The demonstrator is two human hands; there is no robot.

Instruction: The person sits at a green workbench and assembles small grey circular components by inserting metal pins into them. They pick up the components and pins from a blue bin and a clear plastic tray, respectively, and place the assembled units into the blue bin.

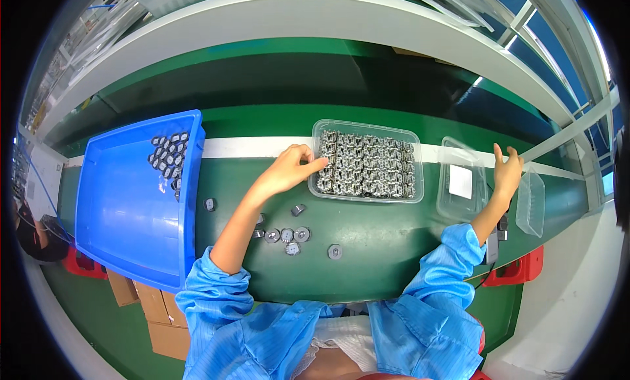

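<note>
A clear plastic container (418, 190) stands in the middle of the bench, packed with rows of small silvery metal parts (367, 163). My left hand (285, 170) is at the container's left wall, its thumb reaching over the rim to the outermost parts. Its fingers are bent, with a gap between thumb and forefinger, and nothing shows in them. Over on the right, my right hand (507, 174) is raised with fingers apart and holds nothing. It is between a clear plastic lid or tray with a white paper (461, 182) and another clear plastic container (531, 203).
A big blue bin (131, 216) on the left holds a cluster of dark round parts (169, 155). Several similar loose parts (287, 235) lie on the green bench (367, 262) near my left forearm. A white shelf edge (315, 16) spans the back. Red stools (518, 267) and cardboard boxes (164, 324) stand below.
</note>
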